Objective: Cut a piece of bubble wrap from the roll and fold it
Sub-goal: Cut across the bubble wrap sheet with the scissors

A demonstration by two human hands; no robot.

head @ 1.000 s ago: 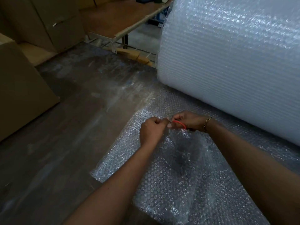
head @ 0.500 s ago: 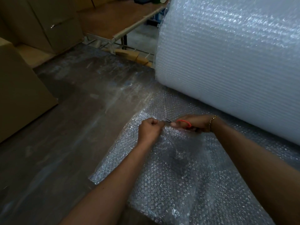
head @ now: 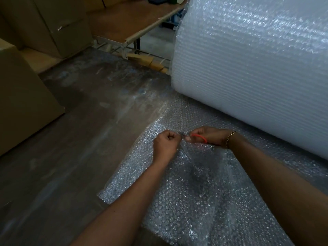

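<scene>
A huge roll of bubble wrap lies on the floor at the right. Its loose sheet spreads toward me over the floor and rises in a fold between my arms. My left hand is a fist pinching the sheet's raised edge. Just to its right, my right hand grips red-handled scissors; their short blades point left at the pinched edge and touch the sheet. A gold bracelet circles my right wrist.
Large cardboard boxes stand at the left and back left. A low wooden table on a metal frame sits behind the roll's end. Dark, scuffed floor stretches to the left of the sheet.
Both hands stay together at the sheet's raised edge. The right hand has lowered and flattened a little with the scissors; the sheet's fold has shifted slightly.
</scene>
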